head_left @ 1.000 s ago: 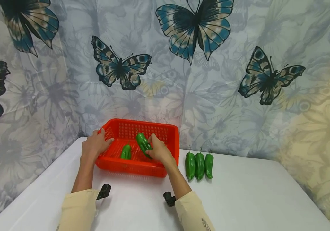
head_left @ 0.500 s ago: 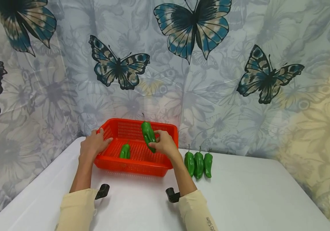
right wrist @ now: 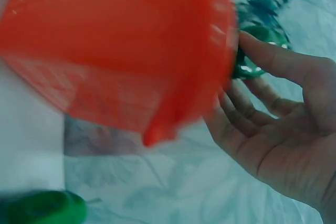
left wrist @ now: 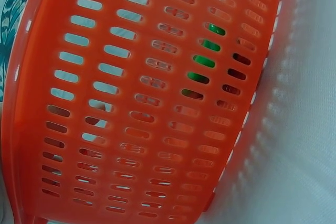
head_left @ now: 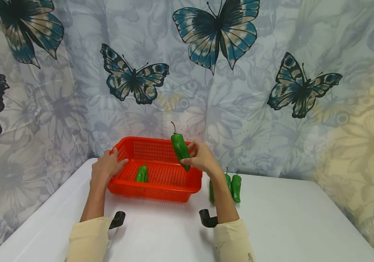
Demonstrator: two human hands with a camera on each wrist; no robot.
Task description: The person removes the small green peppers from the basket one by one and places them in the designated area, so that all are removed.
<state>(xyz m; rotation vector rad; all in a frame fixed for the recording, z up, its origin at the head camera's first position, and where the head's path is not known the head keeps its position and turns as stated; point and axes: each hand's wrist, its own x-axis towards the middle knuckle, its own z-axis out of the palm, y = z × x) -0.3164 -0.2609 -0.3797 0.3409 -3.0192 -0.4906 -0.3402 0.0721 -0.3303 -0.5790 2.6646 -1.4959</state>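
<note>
In the head view, my right hand (head_left: 203,158) pinches a glossy green chili pepper (head_left: 179,147) between thumb and fingers, stem upward and tilted. It is raised over the right end of the red plastic basket (head_left: 170,188). The right wrist view shows this pepper (right wrist: 249,66) partly hidden behind the basket's blurred wall. My left hand (head_left: 105,167) grips the basket's left rim, its thumb reaching over the inside. Another green pepper (head_left: 142,174) lies inside on the left; green shows through the slots in the left wrist view.
Right of the basket, several green peppers (head_left: 236,187) lie side by side on the white table (head_left: 288,218), partly hidden by my right forearm. A butterfly-print cloth (head_left: 239,109) hangs behind the table.
My right hand has lifted the green chili pepper from inside the basket, moving up and right to the right rim. The left hand stays on the left rim.
</note>
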